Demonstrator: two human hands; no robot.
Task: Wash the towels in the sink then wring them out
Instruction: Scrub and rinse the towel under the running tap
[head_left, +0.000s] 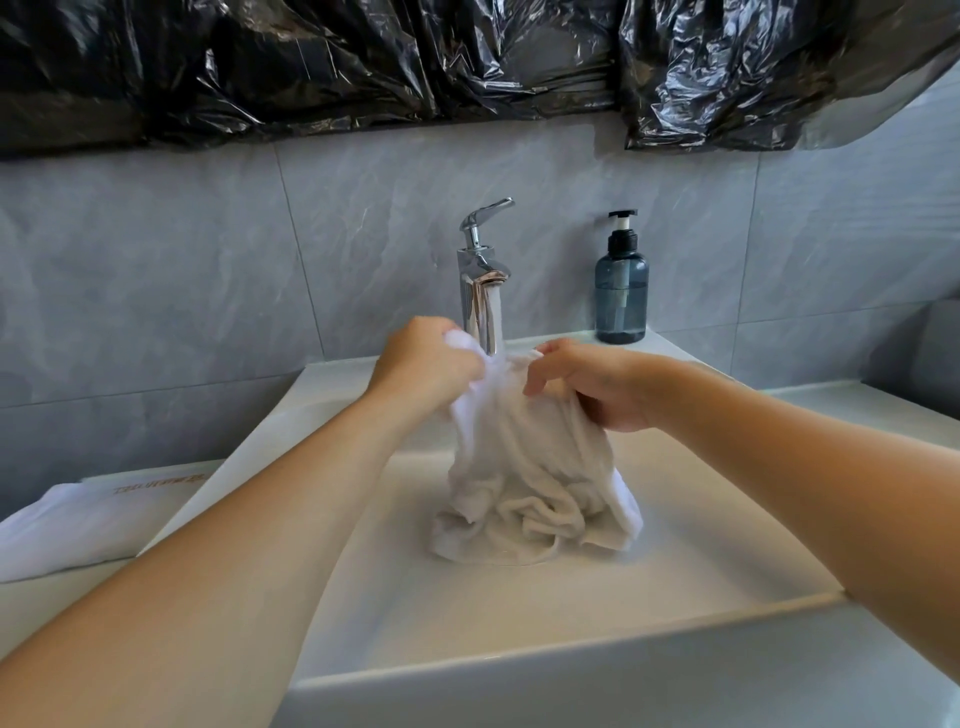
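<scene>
A white towel (530, 478) hangs bunched over the white sink (519, 670), its lower folds heaped on the basin floor. My left hand (423, 364) grips the towel's upper left edge. My right hand (597, 384) grips its upper right part, fingers curled into the cloth. Both hands hold the top of the towel right under the chrome tap (480, 275), where water runs down onto the cloth.
A blue pump soap bottle (622, 288) stands on the sink's back right corner. Folded white cloth (78, 525) lies on the counter left of the sink. Black plastic sheeting (415, 62) covers the wall above grey tiles.
</scene>
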